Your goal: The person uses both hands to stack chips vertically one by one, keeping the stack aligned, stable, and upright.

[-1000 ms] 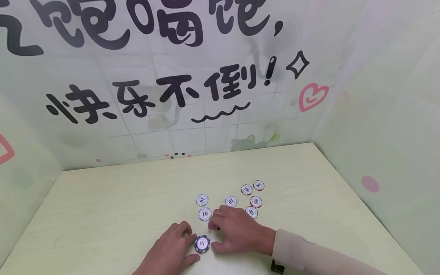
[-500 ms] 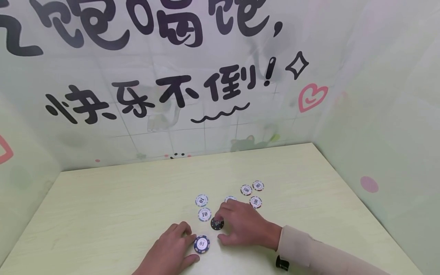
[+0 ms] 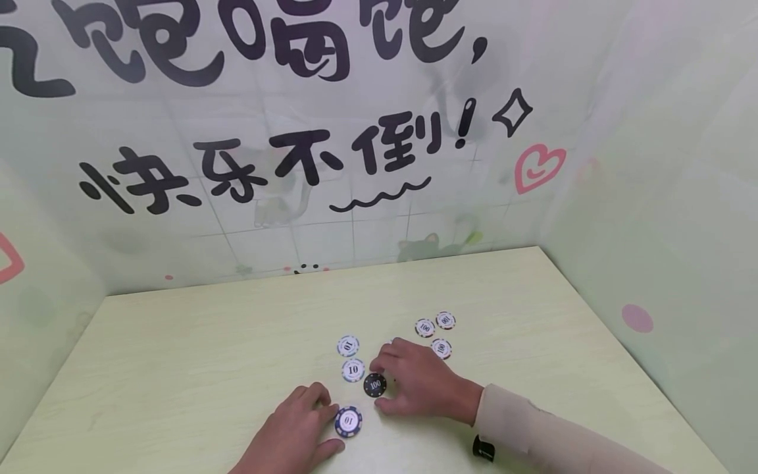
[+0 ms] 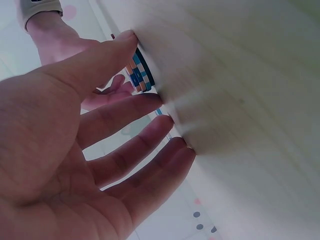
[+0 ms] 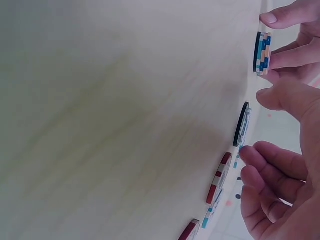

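Observation:
A small stack of poker chips [image 3: 348, 421], blue-edged "10" on top, sits on the table beside my left hand [image 3: 290, 428]. My index fingertip touches or nearly touches its left side, while the left thumb lies apart, nearer me. The left wrist view shows the stack's layered edges [image 4: 140, 74] between thumb and index finger. Up and right of it, a black "100" chip [image 3: 375, 384] lies flat between the parted thumb and index finger of my right hand [image 3: 417, 380]. In the right wrist view a gap shows between that black chip [image 5: 241, 124] and the thumb.
Two pale "10" chips [image 3: 353, 370] lie left of the right hand. Three red-edged "100" chips [image 3: 441, 348] lie beyond it; another red-edged chip and a "10" chip are mostly hidden beneath it. Printed walls [image 3: 379, 237] enclose the table's back and sides.
The right hand first shifted right, uncovering the black chip. Its index finger has since come off the chip's top, leaving the face visible. The left hand and stack stay put.

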{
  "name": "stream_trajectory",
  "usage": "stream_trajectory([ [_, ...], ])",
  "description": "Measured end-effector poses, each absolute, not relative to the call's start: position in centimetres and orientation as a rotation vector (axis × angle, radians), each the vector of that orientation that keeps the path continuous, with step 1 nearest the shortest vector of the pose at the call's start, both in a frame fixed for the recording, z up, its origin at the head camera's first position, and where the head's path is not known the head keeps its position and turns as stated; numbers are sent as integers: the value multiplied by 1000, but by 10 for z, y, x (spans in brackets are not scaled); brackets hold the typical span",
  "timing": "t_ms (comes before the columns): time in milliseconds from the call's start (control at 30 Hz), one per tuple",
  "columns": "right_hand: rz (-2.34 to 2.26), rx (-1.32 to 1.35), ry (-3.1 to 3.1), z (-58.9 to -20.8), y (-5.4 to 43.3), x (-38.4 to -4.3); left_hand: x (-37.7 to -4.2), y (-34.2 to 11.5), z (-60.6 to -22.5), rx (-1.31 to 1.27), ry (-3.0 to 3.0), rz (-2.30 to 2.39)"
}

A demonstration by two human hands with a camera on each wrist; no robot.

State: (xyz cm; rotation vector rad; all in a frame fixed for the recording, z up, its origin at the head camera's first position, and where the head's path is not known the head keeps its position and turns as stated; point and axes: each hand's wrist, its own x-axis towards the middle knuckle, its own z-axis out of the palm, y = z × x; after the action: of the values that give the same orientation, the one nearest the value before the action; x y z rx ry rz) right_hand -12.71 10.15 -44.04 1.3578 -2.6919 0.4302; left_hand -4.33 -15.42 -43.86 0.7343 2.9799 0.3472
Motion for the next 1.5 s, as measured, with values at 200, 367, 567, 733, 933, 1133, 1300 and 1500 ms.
stream_trajectory([
  [200, 416, 1356, -2712, -442, 100, -129, -43, -154, -438, 734, 2977, 342],
  [367, 392, 1357, -2708, -443, 98, -129, -43, -155, -438, 752, 2988, 336],
  [567, 357, 1342, -2711, -444, 95, -130, -42, -156, -439, 766, 2997, 343],
  [733, 385, 1345, -2709, -443, 92, -131, -43, -155, -437, 756, 2994, 327],
  [933, 403, 1357, -2743, -440, 90, -130, -43, -155, -437, 745, 2990, 328],
  [1133, 420, 1379, -2748, -440, 89, -130, -43, -155, -437, 755, 2988, 323],
  [1300, 458, 1404, -2721, -439, 89, -130, -43, -155, -437, 778, 2999, 312],
  [1500, 483, 1416, -2724, -439, 89, -131, -42, -156, -437, 787, 3010, 307],
])
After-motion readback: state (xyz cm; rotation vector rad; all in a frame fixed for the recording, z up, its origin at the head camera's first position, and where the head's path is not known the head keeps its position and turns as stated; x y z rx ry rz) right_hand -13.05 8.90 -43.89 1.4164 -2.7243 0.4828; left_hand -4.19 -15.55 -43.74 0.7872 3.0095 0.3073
